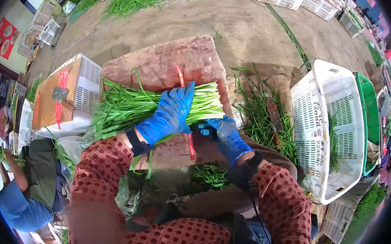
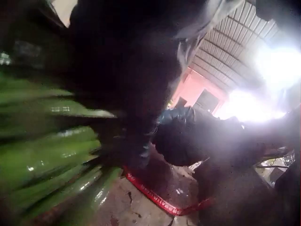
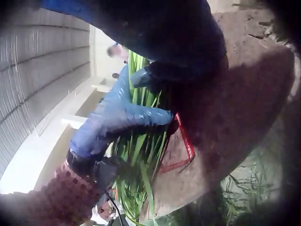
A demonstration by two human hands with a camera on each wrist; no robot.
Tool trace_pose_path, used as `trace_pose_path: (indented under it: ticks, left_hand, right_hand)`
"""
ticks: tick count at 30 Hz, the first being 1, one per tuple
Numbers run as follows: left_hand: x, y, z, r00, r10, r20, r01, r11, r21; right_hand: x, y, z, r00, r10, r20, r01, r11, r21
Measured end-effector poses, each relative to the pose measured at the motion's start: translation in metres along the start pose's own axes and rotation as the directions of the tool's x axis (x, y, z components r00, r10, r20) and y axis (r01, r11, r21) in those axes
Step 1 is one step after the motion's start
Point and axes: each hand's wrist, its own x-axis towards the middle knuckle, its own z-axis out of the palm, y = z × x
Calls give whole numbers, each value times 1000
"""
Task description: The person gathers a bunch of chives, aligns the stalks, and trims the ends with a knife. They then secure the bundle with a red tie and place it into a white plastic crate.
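Observation:
A thick bunch of garlic chives (image 1: 128,105) lies across a worn reddish board (image 1: 164,57), its pale stalk ends to the right. My blue-gloved left hand (image 1: 171,113) grips the bunch from above, thumb on the near side and fingers over the far side. The gloved right hand (image 1: 228,138) is at the near edge of the stalk ends, fingertips against them; I cannot tell whether it pinches any. A red printed tie strip (image 1: 190,147) runs under the bunch, both ends showing; its near end also shows in the right wrist view.
Loose chives (image 1: 265,113) lie right of the board. A white plastic crate (image 1: 308,117) stands beyond them, a green crate (image 1: 364,112) behind it. At left, a crate with cardboard (image 1: 53,92) carries more red strips. Another person (image 1: 26,200) sits at lower left.

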Motion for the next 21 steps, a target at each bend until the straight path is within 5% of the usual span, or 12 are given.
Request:
trace_pose_path:
  ticks: [2, 4, 6, 7, 8, 9, 12, 13, 17, 19, 20, 21]
  left_hand:
    - [5, 0, 3, 995, -78, 57, 76, 996, 40]
    - [4, -4, 13, 997, -62, -53, 64, 997, 48]
    - [6, -4, 14, 995, -92, -31, 93, 995, 21]
    - [5, -3, 13, 995, -86, -49, 87, 996, 31]
    - [4, -2, 13, 995, -84, -51, 85, 996, 25]
    - [3, -1, 13, 995, -80, -67, 82, 996, 36]
    - [4, 2, 8, 993, -78, -93, 86, 993, 85]
    - [4, 6, 1, 994, -95, -51, 97, 994, 50]
    - [6, 13, -1, 991, -130, 6, 130, 989, 73]
    - [6, 12, 0, 994, -111, 11, 110, 992, 53]
    - [6, 10, 1, 994, -110, 5, 110, 993, 50]
    - [5, 8, 4, 994, -101, -45, 105, 991, 84]
  right_hand:
    - [0, -11, -9, 996, 55, 65, -50, 996, -76]
    - [-7, -31, -23, 985, 124, 123, -104, 982, -160]
    - [-18, -59, -38, 973, 230, 5, -188, 804, -564]
    - [-14, -64, -49, 973, 231, 1, -189, 800, -570]
    - [-7, -65, -61, 999, -42, -15, 31, 894, -446]
    - [-2, -62, -69, 948, -310, -71, 273, 908, -319]
    - [32, -30, -48, 859, -506, -74, 494, 859, -136]
    - [35, -28, -23, 921, -359, -148, 362, 932, -5]
    - [54, -4, -4, 899, -438, -17, 434, 894, -108]
    - [38, -6, -20, 735, -627, 259, 667, 737, -109]
    - [42, -17, -27, 733, -629, 261, 670, 734, -114]
    - [51, -33, -35, 854, -500, 145, 507, 862, -12]
